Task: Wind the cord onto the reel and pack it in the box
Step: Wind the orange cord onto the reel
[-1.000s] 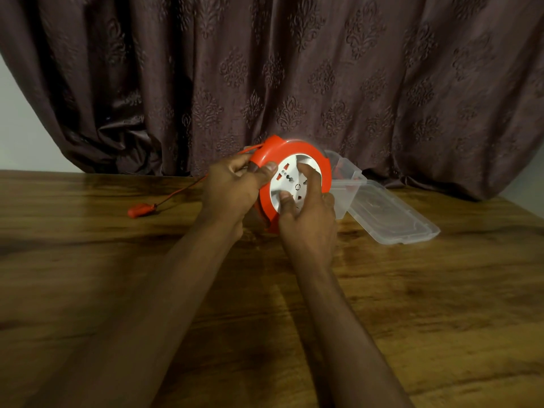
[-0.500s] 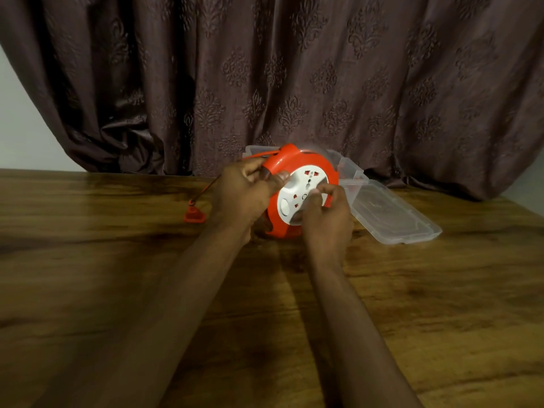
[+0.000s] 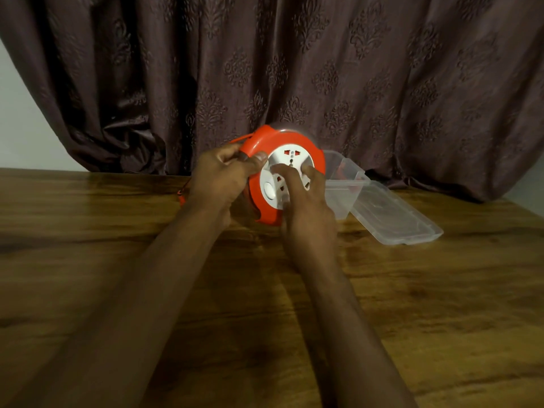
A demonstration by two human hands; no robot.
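Note:
The orange cord reel (image 3: 265, 213) with its white socket face (image 3: 290, 159) stands on edge above the table, tilted toward me. My left hand (image 3: 220, 178) grips its orange rim at the upper left, thumb on the front edge. My right hand (image 3: 307, 207) lies on the white face, fingertips spread and pressing on it. A short stretch of orange cord (image 3: 242, 139) leaves the reel's top left. The orange plug (image 3: 181, 196) peeks out just left of my left wrist, mostly hidden. The clear plastic box (image 3: 347, 175) sits open right behind the reel.
The box's hinged clear lid (image 3: 394, 219) lies flat on the wooden table (image 3: 441, 304) to the right. A dark patterned curtain (image 3: 294, 69) hangs along the table's far edge. Both my forearms stretch across the table's middle.
The plug has slid right across the table, from far left to right beside my left hand. The white face has turned under my right fingers, and the loose cord has shortened.

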